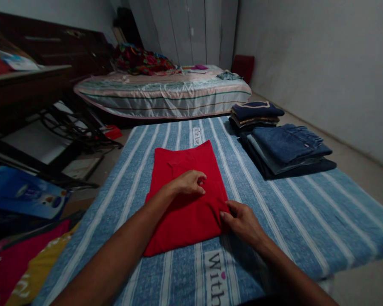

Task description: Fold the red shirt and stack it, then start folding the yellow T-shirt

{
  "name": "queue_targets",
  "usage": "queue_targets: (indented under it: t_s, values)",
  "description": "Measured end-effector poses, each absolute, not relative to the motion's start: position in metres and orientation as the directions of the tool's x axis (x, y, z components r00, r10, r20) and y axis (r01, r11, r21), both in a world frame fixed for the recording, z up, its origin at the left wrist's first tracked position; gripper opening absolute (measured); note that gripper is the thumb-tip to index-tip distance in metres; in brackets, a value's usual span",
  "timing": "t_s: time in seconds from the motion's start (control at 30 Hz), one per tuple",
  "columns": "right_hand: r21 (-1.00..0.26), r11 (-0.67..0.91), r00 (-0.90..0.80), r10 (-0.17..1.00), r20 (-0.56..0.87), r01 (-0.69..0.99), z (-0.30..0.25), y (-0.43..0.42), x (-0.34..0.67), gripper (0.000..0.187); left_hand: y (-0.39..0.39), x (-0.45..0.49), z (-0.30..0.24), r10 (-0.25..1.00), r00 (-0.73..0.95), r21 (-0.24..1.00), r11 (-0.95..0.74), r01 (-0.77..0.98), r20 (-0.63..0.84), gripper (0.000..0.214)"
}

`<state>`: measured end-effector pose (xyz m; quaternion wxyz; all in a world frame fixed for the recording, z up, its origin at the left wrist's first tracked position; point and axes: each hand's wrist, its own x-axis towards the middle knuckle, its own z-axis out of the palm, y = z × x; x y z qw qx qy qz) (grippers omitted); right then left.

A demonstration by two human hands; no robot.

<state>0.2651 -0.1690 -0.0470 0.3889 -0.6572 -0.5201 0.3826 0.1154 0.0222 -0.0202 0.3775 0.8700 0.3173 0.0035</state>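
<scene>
A red garment (185, 221), folded into a rough rectangle, lies flat on the blue striped cloth (115, 204) that covers the table. My left hand (191, 182) is over the middle of the garment, its fingers curled; whether they pinch any fabric is hidden. At the garment's right edge, my right hand (242, 219) pinches the fabric between thumb and fingers, and small creases run from that spot.
Folded jeans (287, 142) are stacked at the table's right side, with another pile of folded clothes (255, 111) behind them. A bed (166, 95) stands beyond the table. On the left are a dark sewing-machine table (25, 78) and a blue box (22, 191).
</scene>
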Motion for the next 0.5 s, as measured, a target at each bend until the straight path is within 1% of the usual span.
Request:
queue_targets:
  t_s: [0.07, 0.13, 0.27, 0.4, 0.5]
  values:
    - [-0.915, -0.135, 0.150, 0.985, -0.083, 0.381, -0.047, -0.171, 0.265, 0.016, 0.023, 0.123, -0.017, 0.547, 0.801, 0.641, -0.530, 0.556, -0.243, 0.037]
    - [-0.911, -0.116, 0.138, 0.988, -0.066, 0.396, -0.047, -0.173, 0.264, 0.015, 0.024, 0.129, -0.013, 0.528, 0.807, 0.647, -0.523, 0.554, -0.265, 0.038]
    - [-0.891, -0.096, 0.134, 0.990, -0.040, 0.444, -0.044, -0.174, 0.261, 0.014, 0.030, 0.137, -0.009, 0.434, 0.834, 0.679, -0.501, 0.537, -0.339, 0.027]
    - [-0.893, -0.096, 0.136, 0.990, -0.039, 0.440, -0.044, -0.174, 0.261, 0.014, 0.033, 0.142, -0.010, 0.344, 0.844, 0.696, -0.479, 0.535, -0.412, 0.036]
    - [-0.898, -0.094, 0.153, 0.988, -0.030, 0.430, -0.046, -0.173, 0.262, 0.014, 0.032, 0.142, -0.008, 0.333, 0.849, 0.737, -0.428, 0.523, -0.410, 0.033]
